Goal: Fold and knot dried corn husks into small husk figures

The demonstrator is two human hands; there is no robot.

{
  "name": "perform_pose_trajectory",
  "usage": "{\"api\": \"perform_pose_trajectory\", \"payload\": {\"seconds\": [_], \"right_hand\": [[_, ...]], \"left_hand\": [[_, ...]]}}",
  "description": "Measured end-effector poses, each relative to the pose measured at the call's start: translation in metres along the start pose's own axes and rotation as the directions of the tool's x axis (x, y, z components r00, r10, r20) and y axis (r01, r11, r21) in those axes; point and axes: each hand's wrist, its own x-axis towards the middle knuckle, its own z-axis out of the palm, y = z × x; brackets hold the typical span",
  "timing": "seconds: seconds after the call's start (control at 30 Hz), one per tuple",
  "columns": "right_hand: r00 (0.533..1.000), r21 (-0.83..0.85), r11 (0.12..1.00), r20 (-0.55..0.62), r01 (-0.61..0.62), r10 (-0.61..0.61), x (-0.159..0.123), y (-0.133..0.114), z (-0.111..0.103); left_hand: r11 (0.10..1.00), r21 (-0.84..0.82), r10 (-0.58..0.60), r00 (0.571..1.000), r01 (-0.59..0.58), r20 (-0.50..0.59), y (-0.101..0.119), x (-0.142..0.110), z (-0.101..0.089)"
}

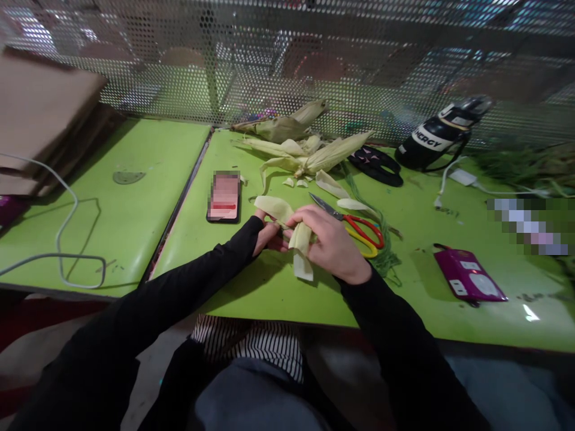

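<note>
Pale corn husk strips [273,208] are bunched between my two hands over the green table. My left hand [268,234] is closed on the lower left side of the husks, its fingers partly hidden behind them. From the right, my right hand [330,242] pinches the folded husk [302,244], whose end hangs down toward me. Just beyond my right hand lie scissors [359,226] with red and yellow handles, beside a tangle of green string [387,257]. Farther back, a pile of dried corn husks [309,155] rests on the table, with loose husk pieces [331,184] near it.
A phone [224,197] lies left of my hands. At the right are a purple power adapter [469,275], a black bottle [433,137] and a white cable [442,190]. Brown paper bags [40,114] stand at the left by a grey cable [60,233]. Perforated metal panel [269,72] borders the back.
</note>
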Motion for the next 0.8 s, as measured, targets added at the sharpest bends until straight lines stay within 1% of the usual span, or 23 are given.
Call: {"api": "perform_pose_trajectory", "payload": {"seconds": [0.1,0.17,0.23,0.27,0.33,0.4,0.43,0.5,0.57,0.67,0.73,0.8], "right_hand": [[0.999,0.024,1.0,0.053,0.011,-0.012,0.002,0.0,0.0],[0.999,0.031,0.999,0.054,-0.008,0.006,0.003,0.0,0.001],[0.997,0.007,0.997,0.018,-0.077,0.077,0.003,-0.001,0.004],[0.992,-0.013,0.992,-0.001,-0.128,0.128,0.003,-0.001,0.005],[0.973,-0.051,0.972,-0.013,-0.231,0.231,0.003,-0.002,0.008],[0.951,-0.062,0.949,0.013,-0.308,0.31,0.004,-0.004,0.01],[0.94,-0.057,0.94,0.041,-0.338,0.34,0.005,-0.006,0.01],[0.918,-0.046,0.926,0.126,-0.374,0.376,0.005,-0.007,0.008],[0.903,-0.036,0.928,0.219,-0.371,0.37,0.004,-0.007,0.003],[0.909,0.03,0.954,0.314,-0.298,0.274,0.002,-0.004,-0.004],[0.93,0.088,0.967,0.308,-0.239,0.202,0.001,-0.001,-0.007],[0.953,0.125,0.969,0.242,-0.215,0.181,0.002,0.001,-0.005]], "left_hand": [[0.999,-0.042,0.029,0.999,-0.031,-0.035,-0.001,0.001,0.0],[0.998,-0.056,-0.005,1.0,0.004,-0.029,-0.005,0.005,0.0],[0.997,-0.055,-0.053,0.998,0.051,-0.029,-0.012,0.009,0.0],[0.997,-0.054,-0.052,0.998,0.05,-0.032,-0.016,0.01,-0.001],[0.998,-0.029,0.062,0.998,-0.062,0.009,-0.025,0.012,-0.002],[0.977,0.026,0.207,0.975,-0.209,0.075,-0.031,0.011,-0.005],[0.96,0.066,0.266,0.959,-0.273,0.099,-0.033,0.011,-0.007],[0.921,0.151,0.347,0.932,-0.36,0.107,-0.034,0.01,-0.01],[0.894,0.22,0.379,0.921,-0.39,0.094,-0.031,0.01,-0.013],[0.906,0.225,0.347,0.933,-0.359,0.089,-0.026,0.01,-0.016],[0.926,0.195,0.305,0.945,-0.324,0.122,-0.023,0.01,-0.016],[0.943,0.146,0.278,0.948,-0.301,0.155,-0.023,0.01,-0.015]]}}
